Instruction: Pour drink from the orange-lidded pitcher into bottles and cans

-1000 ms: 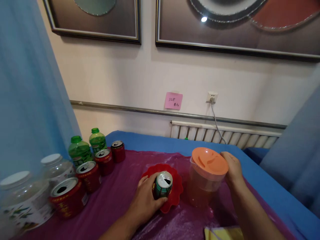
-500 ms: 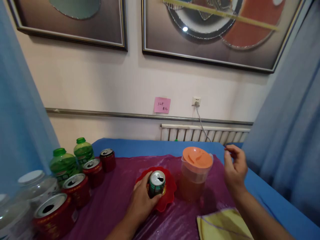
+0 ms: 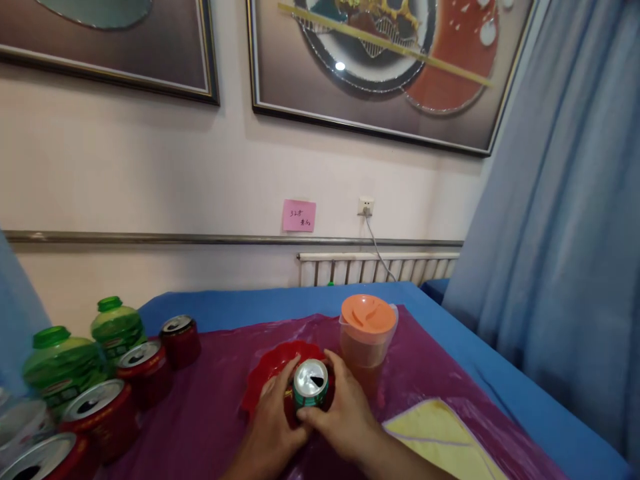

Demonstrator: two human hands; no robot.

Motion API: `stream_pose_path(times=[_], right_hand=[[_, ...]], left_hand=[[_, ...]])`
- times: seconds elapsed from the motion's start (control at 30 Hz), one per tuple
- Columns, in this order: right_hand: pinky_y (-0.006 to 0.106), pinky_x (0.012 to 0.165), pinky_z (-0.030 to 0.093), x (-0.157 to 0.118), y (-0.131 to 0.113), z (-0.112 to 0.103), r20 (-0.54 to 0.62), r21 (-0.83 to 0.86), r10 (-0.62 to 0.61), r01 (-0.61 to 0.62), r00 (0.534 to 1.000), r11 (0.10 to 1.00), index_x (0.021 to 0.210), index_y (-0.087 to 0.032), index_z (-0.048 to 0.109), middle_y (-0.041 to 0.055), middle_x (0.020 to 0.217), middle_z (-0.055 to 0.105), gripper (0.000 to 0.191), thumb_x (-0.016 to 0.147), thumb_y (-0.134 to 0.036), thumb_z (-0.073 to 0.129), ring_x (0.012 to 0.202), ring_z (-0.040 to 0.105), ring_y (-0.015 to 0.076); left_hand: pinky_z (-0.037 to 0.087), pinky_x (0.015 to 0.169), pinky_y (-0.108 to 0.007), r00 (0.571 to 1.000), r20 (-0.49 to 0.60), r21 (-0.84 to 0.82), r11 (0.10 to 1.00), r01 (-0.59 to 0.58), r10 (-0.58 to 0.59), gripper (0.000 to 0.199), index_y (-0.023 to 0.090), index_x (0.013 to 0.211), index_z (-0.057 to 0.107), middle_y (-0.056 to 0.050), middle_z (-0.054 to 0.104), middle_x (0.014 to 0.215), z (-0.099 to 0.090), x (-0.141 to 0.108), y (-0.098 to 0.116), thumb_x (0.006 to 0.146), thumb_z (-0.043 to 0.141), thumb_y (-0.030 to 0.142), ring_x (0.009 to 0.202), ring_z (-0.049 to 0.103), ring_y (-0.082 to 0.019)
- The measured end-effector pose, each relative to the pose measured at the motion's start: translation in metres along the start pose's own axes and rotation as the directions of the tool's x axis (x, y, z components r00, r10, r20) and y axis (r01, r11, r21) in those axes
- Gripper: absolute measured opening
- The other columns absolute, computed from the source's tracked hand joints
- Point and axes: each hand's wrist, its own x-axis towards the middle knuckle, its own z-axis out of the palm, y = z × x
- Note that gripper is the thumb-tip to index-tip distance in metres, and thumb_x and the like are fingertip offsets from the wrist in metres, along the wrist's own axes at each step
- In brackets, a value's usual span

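Observation:
An opened green drink can [image 3: 311,392] with a silver top stands upright between my two hands. My left hand [image 3: 277,417] curls around its left side, and my right hand [image 3: 347,413] wraps its right side, thumb at the front. The can's lower part is hidden by my fingers. Just behind it lies a scalloped red dish [image 3: 265,370], partly covered by my hands. Close beyond my right hand is a clear pitcher [image 3: 363,353] with an orange lid [image 3: 367,313] and amber liquid inside.
Several opened red cans [image 3: 103,420] line the left side, beside green-capped bottles [image 3: 60,367] and a clear container [image 3: 20,427]. A folded yellow cloth [image 3: 445,433] lies at front right. Purple plastic sheeting [image 3: 220,387] covers part of the blue table [image 3: 210,303].
My right hand has come in from the right, beyond the pitcher, and closed on the green can. My left hand still holds it. The view has turned to the right.

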Motion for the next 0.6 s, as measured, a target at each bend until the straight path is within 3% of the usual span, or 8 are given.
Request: stream_pose_path(times=[0.17,0.23,0.33,0.43,0.6], right_hand=[[0.042,0.095,0.049,-0.003,-0.014,-0.009,0.048,-0.020,-0.013,0.013,0.999,1.000,0.114,-0.022,0.068,0.0057,0.110,0.071,0.057,0.058,-0.020,0.081,0.104,0.066,0.0299],[0.041,0.092,0.049,-0.007,-0.013,-0.014,0.026,-0.026,-0.015,0.016,1.000,1.000,0.110,-0.022,0.069,0.0050,0.105,0.072,0.053,0.058,-0.020,0.080,0.099,0.066,0.0293],[0.040,0.090,0.050,-0.015,-0.006,-0.030,-0.010,-0.021,-0.058,0.058,0.998,0.998,0.109,-0.021,0.068,0.0053,0.104,0.072,0.050,0.059,-0.020,0.078,0.098,0.066,0.0288],[0.040,0.090,0.050,-0.026,0.007,-0.059,-0.055,-0.015,-0.084,0.083,0.995,0.996,0.113,-0.021,0.067,0.0063,0.108,0.072,0.053,0.060,-0.021,0.076,0.100,0.066,0.0289],[0.040,0.087,0.052,-0.037,0.037,-0.125,-0.194,-0.043,0.005,-0.013,0.981,0.999,0.114,-0.021,0.067,0.0073,0.107,0.075,0.049,0.066,-0.029,0.076,0.096,0.069,0.0291]], left_hand=[[0.047,0.110,-0.051,0.999,0.023,-0.052,0.998,-0.038,0.040,0.078,0.028,0.144,0.044,-0.010,0.060,0.141,0.010,0.000,-0.009,0.071,0.070,0.030,0.129,0.057,-0.032],[0.047,0.110,-0.051,0.997,0.063,-0.091,0.995,-0.031,0.036,0.079,0.029,0.145,0.044,-0.010,0.059,0.142,0.010,-0.001,-0.006,0.070,0.073,0.031,0.130,0.056,-0.033],[0.044,0.112,-0.054,0.994,0.110,-0.154,0.988,-0.004,0.021,0.094,0.032,0.145,0.045,-0.010,0.057,0.146,0.007,-0.002,-0.001,0.059,0.084,0.032,0.134,0.053,-0.036],[0.042,0.113,-0.055,0.997,0.075,-0.183,0.983,-0.003,0.017,0.100,0.035,0.143,0.048,-0.009,0.058,0.145,0.005,-0.003,0.000,0.053,0.090,0.040,0.134,0.052,-0.037],[0.048,0.109,-0.053,0.999,0.027,-0.083,0.996,-0.034,0.036,0.083,0.039,0.144,0.046,-0.005,0.064,0.139,0.007,-0.002,-0.010,0.069,0.079,0.049,0.130,0.058,-0.034]])
